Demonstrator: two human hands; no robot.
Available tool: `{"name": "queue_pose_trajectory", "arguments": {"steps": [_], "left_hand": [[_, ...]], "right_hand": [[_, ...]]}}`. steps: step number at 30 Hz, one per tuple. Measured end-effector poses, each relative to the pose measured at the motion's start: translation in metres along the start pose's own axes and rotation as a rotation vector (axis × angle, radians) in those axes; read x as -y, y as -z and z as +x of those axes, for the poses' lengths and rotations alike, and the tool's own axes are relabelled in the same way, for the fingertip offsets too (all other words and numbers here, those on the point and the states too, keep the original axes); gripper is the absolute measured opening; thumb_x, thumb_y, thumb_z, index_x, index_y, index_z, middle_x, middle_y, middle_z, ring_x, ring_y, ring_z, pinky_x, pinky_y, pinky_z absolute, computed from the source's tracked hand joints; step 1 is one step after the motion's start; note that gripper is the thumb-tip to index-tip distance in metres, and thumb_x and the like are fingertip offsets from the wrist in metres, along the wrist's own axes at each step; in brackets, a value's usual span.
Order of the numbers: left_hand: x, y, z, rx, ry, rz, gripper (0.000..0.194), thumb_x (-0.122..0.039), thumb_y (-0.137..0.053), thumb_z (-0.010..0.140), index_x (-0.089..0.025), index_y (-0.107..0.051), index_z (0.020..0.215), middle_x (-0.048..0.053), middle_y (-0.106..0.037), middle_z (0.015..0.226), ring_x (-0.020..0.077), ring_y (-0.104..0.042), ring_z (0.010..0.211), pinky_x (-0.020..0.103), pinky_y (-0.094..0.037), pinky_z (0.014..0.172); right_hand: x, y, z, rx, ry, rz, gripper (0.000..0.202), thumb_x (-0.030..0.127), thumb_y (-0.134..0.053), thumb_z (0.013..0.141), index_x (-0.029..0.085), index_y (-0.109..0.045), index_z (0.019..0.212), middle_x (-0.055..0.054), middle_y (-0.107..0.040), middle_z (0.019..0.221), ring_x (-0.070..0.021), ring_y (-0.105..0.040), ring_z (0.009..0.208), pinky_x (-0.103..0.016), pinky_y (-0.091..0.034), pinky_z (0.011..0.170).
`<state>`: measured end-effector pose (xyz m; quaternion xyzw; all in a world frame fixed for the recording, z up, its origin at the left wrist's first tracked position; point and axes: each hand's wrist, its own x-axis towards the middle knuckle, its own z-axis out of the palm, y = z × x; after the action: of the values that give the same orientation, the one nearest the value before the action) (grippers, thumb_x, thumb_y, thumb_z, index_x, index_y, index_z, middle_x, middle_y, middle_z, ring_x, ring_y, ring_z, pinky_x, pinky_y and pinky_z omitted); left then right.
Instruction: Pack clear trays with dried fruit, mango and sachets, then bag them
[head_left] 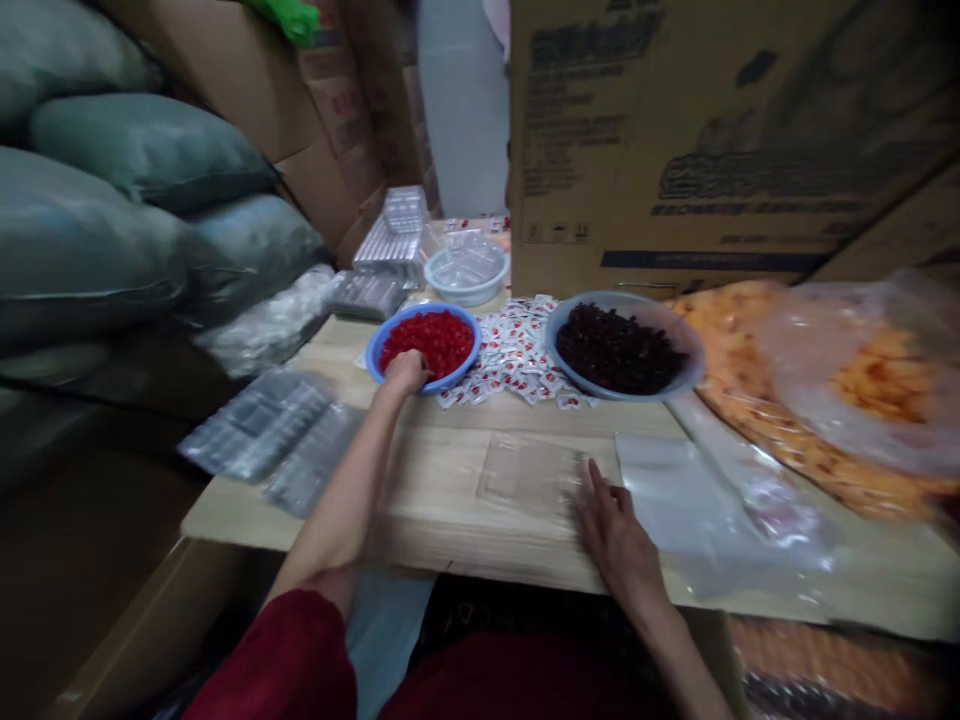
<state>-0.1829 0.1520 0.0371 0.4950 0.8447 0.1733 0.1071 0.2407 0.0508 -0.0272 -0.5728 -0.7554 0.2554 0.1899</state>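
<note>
- Head view: the left hand (406,371) dips over the near edge of the blue bowl (459,376), with its fingers at the red pieces (431,335). The fingers look bent, but I cannot tell if they pinch a piece.
- To pick well, use just the fingertips and a soft pinch. The red bits look wet and soft, so a hard squeeze could squash them or make them slip.
- Lift straight up past the rim, so that nothing gets knocked out.
- The right hand (619,545) has its fingers partly open at the right edge of the clear plastic piece (529,480). It is blurry, so I cannot tell if they grip it.
- That piece lies flat on the bench (439,480), in front of the bowls. It looks light, so a gentle touch on its edge should stop it sliding.
- Little packets (517,345) lie just beside the blue bowl, to its right. Keep the left wrist off them, as they could get pushed about.
- Past them is the big bowl (691,352) of dark pieces (619,350). Keep red and dark bits from mixing.
</note>
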Motion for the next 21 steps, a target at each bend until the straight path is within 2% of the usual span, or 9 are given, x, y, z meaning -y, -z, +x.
{"name": "queue_pose_trajectory", "arguments": {"steps": [4, 6, 8, 9, 11, 13, 15, 18, 21], "left_hand": [[0.012, -0.011, 0.004, -0.125, -0.031, -0.055, 0.012, -0.028, -0.065, 0.083, -0.017, -0.065, 0.080, 0.008, -0.071, 0.081, 0.0228, -0.065, 0.083, 0.031, -0.048, 0.079], [0.016, -0.013, 0.000, -0.235, -0.051, -0.106, 0.019, -0.031, -0.056, 0.091, -0.015, -0.064, 0.095, 0.007, -0.070, 0.091, 0.0189, -0.064, 0.084, 0.029, -0.047, 0.082], [0.017, -0.013, -0.007, -0.342, -0.066, -0.206, 0.025, -0.034, -0.052, 0.094, -0.014, -0.063, 0.102, 0.004, -0.069, 0.091, 0.0157, -0.062, 0.082, 0.027, -0.047, 0.082], [0.015, -0.013, -0.012, -0.387, -0.075, -0.272, 0.027, -0.036, -0.052, 0.094, -0.014, -0.065, 0.102, 0.003, -0.069, 0.089, 0.0150, -0.061, 0.080, 0.026, -0.048, 0.081], [0.007, -0.015, -0.026, -0.444, -0.105, -0.422, 0.030, -0.039, -0.053, 0.093, -0.014, -0.068, 0.100, 0.003, -0.069, 0.089, 0.0154, -0.062, 0.081, 0.026, -0.049, 0.081], [-0.008, -0.021, -0.047, -0.390, -0.154, -0.548, 0.030, -0.039, -0.054, 0.091, -0.016, -0.070, 0.103, 0.003, -0.071, 0.093, 0.0164, -0.063, 0.082, 0.027, -0.050, 0.080], [-0.031, -0.034, -0.076, -0.228, -0.215, -0.645, 0.030, -0.036, -0.055, 0.091, -0.018, -0.068, 0.111, 0.004, -0.072, 0.095, 0.0167, -0.064, 0.080, 0.028, -0.051, 0.077], [-0.073, -0.065, -0.119, 0.031, -0.326, -0.729, 0.029, -0.032, -0.057, 0.091, -0.021, -0.063, 0.117, 0.003, -0.073, 0.094, 0.0167, -0.065, 0.079, 0.029, -0.052, 0.076], [-0.113, -0.101, -0.149, 0.196, -0.483, -0.637, 0.013, -0.028, -0.058, 0.092, -0.024, -0.067, 0.100, 0.004, -0.072, 0.094, 0.0182, -0.065, 0.086, 0.033, -0.050, 0.082]], "right_hand": [[0.001, 0.047, 0.036, -0.087, 0.083, 0.057, 0.045, 0.044, -0.041, 0.098, 0.027, -0.058, 0.137, -0.009, -0.066, 0.111, -0.0214, -0.066, 0.075, -0.035, -0.053, 0.070], [0.001, 0.070, 0.079, -0.214, 0.117, 0.063, 0.040, 0.040, -0.042, 0.099, 0.020, -0.066, 0.124, -0.010, -0.070, 0.101, -0.0212, -0.065, 0.074, -0.034, -0.052, 0.072], [0.001, 0.085, 0.134, -0.301, 0.122, -0.025, 0.037, 0.033, -0.045, 0.097, 0.015, -0.067, 0.120, -0.013, -0.071, 0.105, -0.0238, -0.066, 0.089, -0.034, -0.051, 0.081], [0.000, 0.088, 0.163, -0.282, 0.098, -0.100, 0.033, 0.027, -0.046, 0.096, 0.014, -0.070, 0.114, -0.014, -0.071, 0.109, -0.0251, -0.066, 0.098, -0.034, -0.050, 0.087], [-0.003, 0.087, 0.214, -0.084, -0.046, -0.255, 0.028, 0.014, -0.050, 0.091, 0.015, -0.074, 0.105, -0.014, -0.072, 0.109, -0.0256, -0.065, 0.107, -0.033, -0.047, 0.093], [-0.006, 0.078, 0.250, 0.006, -0.126, -0.279, 0.024, 0.006, -0.058, 0.081, 0.014, -0.075, 0.096, -0.015, -0.073, 0.099, -0.0262, -0.067, 0.102, -0.033, -0.048, 0.090], [-0.010, 0.068, 0.268, 0.025, -0.162, -0.260, 0.025, 0.003, -0.063, 0.074, 0.013, -0.075, 0.094, -0.016, -0.073, 0.097, -0.0267, -0.068, 0.099, -0.034, -0.049, 0.089], [-0.017, 0.060, 0.273, 0.003, -0.173, -0.198, 0.030, 0.002, -0.066, 0.070, 0.013, -0.074, 0.097, -0.016, -0.072, 0.103, -0.0272, -0.066, 0.103, -0.036, -0.048, 0.092], [-0.026, 0.063, 0.268, -0.057, -0.152, -0.079, 0.031, 0.007, -0.065, 0.073, 0.013, -0.074, 0.102, -0.013, -0.072, 0.101, -0.0244, -0.066, 0.099, -0.034, -0.049, 0.091]]}}
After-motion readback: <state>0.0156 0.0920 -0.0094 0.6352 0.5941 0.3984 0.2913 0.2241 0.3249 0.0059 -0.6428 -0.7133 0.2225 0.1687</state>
